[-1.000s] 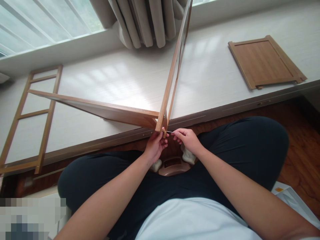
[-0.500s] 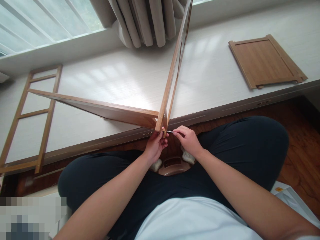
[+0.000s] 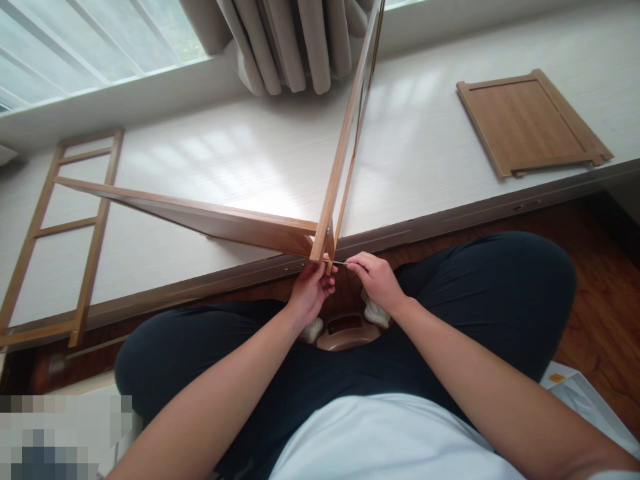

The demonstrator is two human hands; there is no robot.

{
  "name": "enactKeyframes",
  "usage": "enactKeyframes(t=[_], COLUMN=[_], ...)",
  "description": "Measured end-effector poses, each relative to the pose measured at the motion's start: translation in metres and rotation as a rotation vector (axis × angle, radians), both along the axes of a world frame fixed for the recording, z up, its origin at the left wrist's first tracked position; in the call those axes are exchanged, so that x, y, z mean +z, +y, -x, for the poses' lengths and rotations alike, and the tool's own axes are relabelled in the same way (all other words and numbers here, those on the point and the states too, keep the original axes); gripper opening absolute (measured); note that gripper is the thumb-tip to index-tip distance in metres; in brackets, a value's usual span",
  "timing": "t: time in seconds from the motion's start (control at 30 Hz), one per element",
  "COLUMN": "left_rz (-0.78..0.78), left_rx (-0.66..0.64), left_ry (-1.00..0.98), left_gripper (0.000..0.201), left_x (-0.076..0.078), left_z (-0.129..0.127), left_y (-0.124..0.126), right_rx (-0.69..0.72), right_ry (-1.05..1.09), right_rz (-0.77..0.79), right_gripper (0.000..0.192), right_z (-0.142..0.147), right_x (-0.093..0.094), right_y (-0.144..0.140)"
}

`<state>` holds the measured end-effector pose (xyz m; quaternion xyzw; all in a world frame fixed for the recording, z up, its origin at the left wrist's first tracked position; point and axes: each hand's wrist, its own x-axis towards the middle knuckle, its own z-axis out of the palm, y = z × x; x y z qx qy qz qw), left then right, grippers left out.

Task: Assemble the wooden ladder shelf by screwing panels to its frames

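My left hand [image 3: 311, 293] is closed around the near lower corner of an upright wooden frame [image 3: 341, 147], with some fingers hidden behind the wood. From that same corner a wooden panel [image 3: 210, 217] stretches away to the left, tilted above the white ledge. My right hand [image 3: 377, 279] pinches a thin metal rod [image 3: 340, 263], which looks like a hex key. Its tip meets the frame's corner beside my left fingers. The exact contact between tip and wood is too small to make out.
A ladder-like wooden frame [image 3: 95, 247] lies at the left of the white ledge [image 3: 410, 153]. Another wooden panel [image 3: 535, 127] lies flat at the right. Grey curtains [image 3: 295, 47] hang behind. A brown stool [image 3: 350, 333] shows between my legs, and a white box [image 3: 583, 393] stands lower right.
Both hands stay at the frame's corner. The metal rod and my right fingers seem turned very slightly; the wooden parts keep their places.
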<state>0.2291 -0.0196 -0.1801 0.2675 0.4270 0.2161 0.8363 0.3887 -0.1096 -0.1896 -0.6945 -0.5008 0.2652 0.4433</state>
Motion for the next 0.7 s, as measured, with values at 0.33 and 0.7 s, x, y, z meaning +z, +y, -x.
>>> enactKeyframes(t=[0.33, 0.7], left_rz=[-0.006, -0.005], left_rx=[-0.002, -0.002], left_ry=[-0.001, 0.001], left_gripper=[0.049, 0.05], left_x=[0.0005, -0.0001], left_z=[0.0006, 0.0004], left_y=[-0.0002, 0.0005], right_rx=[-0.012, -0.015], right_ry=[0.249, 0.329], right_rz=[0.162, 0.185], right_gripper=[0.034, 0.037], right_z=[0.0008, 0.0016], right_x=[-0.0019, -0.004], right_y=[-0.0011, -0.0001])
